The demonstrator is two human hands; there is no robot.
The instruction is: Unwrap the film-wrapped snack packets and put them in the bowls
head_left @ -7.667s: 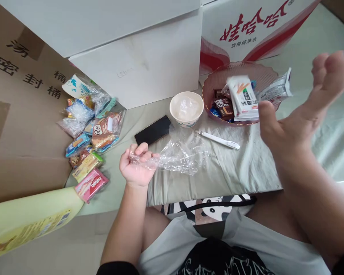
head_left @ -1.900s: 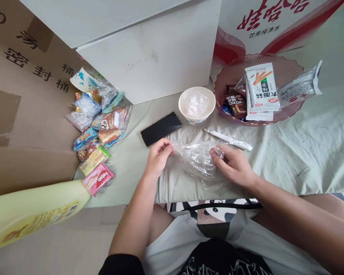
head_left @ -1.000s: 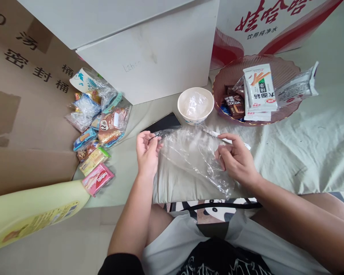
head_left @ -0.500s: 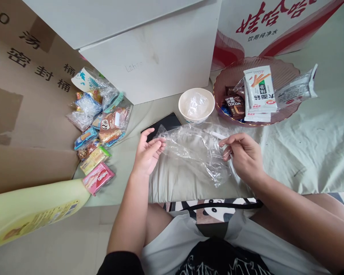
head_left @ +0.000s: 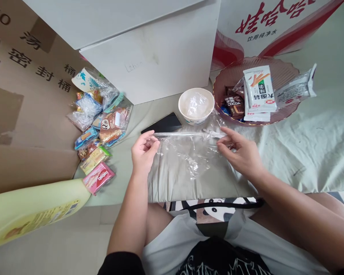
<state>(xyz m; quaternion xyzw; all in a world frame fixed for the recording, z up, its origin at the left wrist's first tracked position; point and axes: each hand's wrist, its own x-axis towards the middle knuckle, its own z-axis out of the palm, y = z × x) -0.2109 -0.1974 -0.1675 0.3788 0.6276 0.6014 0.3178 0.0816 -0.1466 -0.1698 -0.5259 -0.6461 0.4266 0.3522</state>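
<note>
Drawn tauter along its top edge, the clear plastic film (head_left: pixel 193 164) hangs before the paper bowl (head_left: pixel 196 121), ends pinched by my left hand (head_left: pixel 143 153) and right hand (head_left: pixel 242 154); I judge it light, limp, best held there.

The plastic film (head_left: pixel 192 156) is clear, the bowl (head_left: pixel 195 121) cream with blue print, the phone (head_left: pixel 163 122) black.

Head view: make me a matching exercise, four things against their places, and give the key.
Things
1. clear plastic film
2. black phone
3. cocoa packet
4. pink packet

Places
A. inside the ribbed pinkish bowl
B. stretched between left hand and right hand
C. beside the yellow-green container
D. just left of the white bowl

Pairs: 1-B, 2-D, 3-A, 4-C
</note>
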